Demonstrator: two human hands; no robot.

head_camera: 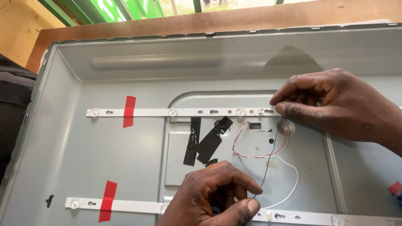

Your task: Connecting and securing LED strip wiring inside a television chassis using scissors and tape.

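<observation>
Your left hand [213, 194] pinches the black wire [270, 157] taut while your right hand [331, 104] pins its end at the upper LED strip [180, 112].

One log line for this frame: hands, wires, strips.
left hand: pinches black wire | right hand: pinches wires at upper LED strip end | lower strip: red tape | panel: open

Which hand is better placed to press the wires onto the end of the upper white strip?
The right hand: its fingertips already pinch the wires at the upper white strip. The left hand holds the black wire's low end, near the lower strip.
</observation>
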